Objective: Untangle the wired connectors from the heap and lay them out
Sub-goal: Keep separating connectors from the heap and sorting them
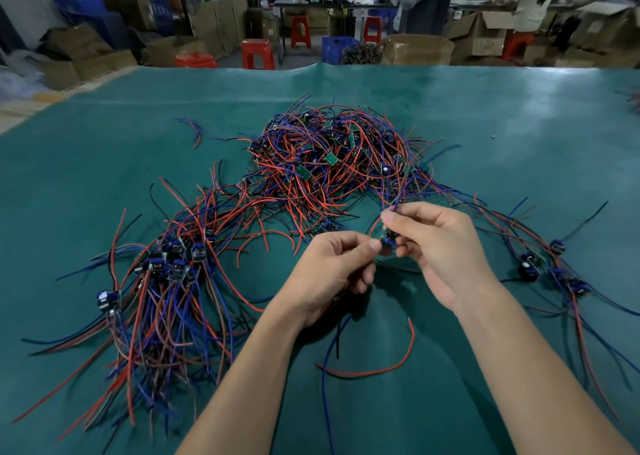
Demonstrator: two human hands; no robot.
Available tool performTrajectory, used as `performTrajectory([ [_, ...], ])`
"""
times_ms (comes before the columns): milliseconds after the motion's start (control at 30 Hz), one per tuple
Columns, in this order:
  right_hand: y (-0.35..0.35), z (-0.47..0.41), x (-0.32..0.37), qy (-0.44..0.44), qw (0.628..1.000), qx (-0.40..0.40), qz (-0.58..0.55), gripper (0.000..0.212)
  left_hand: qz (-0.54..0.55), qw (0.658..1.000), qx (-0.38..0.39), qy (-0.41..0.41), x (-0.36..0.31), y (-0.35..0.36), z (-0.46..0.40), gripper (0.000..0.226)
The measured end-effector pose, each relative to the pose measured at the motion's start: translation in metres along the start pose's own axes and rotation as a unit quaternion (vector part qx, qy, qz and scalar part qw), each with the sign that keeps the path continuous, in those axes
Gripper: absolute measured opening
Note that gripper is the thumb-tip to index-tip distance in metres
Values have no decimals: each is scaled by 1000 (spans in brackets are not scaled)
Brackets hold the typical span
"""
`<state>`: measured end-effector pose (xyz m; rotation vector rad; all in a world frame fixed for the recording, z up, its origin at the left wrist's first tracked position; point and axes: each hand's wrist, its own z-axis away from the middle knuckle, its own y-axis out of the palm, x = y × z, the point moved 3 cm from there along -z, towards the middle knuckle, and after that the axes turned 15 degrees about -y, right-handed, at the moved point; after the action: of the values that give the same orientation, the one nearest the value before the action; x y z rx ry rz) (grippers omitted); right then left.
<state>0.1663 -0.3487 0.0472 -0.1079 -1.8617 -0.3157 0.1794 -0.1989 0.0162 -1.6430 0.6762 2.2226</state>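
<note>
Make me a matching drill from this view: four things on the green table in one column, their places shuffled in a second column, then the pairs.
Things:
1. tangled heap
2. laid-out bundle
3. small connector
4. loose red wire

Places:
A. pinched between the left hand and the right hand
B. far middle of the green table
C. on the table near the person, between the forearms
D. left of the left hand, wires fanned toward the near edge

Pairs: 1-B, 2-D, 3-A, 4-C
</note>
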Motion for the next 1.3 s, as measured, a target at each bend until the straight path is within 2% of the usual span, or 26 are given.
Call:
performTrajectory([
  [133, -5, -2, 0, -8, 1000, -5, 22, 19, -21, 1000, -16, 13, -1, 0, -1, 17],
  [267, -10, -3, 2, -74, 992, -31, 92, 22, -26, 1000, -4, 12, -2, 0, -1, 22],
  [467, -36, -11, 10, -132, 973, -158, 104, 19, -37, 999, 18, 13, -3, 1, 2, 23],
  [567, -51, -13, 15, -144, 960, -229, 66, 21, -53, 998, 23, 13, -3, 1, 2, 23],
  [667, -68, -12, 19, -126, 939, -319, -28, 20, -59, 998, 23, 16, -3, 1, 2, 22],
  [733, -82, -10, 21, -117, 903, -397, -113, 20, -51, 999, 10, 17, -3, 1, 1, 23],
  [800, -94, -10, 24, -115, 873, -449, -151, 21, -27, 999, -14, 15, -2, -1, 0, 23],
  [833, -94, -11, 24, -106, 876, -448, -141, 21, -15, 999, -25, 15, -2, -1, -1, 23],
  [867, -90, -12, 23, -90, 895, -422, -113, 21, -4, 999, -32, 15, -2, -1, -2, 23],
  [900, -81, -13, 20, -68, 926, -364, -67, 18, 4, 999, -35, 14, -2, -1, -2, 23],
  [967, -47, -12, 10, -24, 984, -171, 41, 15, 11, 999, -41, 12, -2, 0, -3, 25],
  [1033, -14, -5, -1, -21, 992, 4, 127, 20, 16, 999, -45, 10, -2, 1, -2, 26],
  [1067, -5, -2, -4, -38, 986, 46, 153, 20, 15, 999, -47, 11, -2, 1, -2, 27],
  [1200, -1, 1, -3, -89, 984, 61, 144, 7, -12, 998, -55, 12, -2, 2, -1, 26],
  [1300, -2, 1, -3, -81, 988, 55, 118, 8, -25, 998, -47, 15, -2, 2, 1, 19],
])
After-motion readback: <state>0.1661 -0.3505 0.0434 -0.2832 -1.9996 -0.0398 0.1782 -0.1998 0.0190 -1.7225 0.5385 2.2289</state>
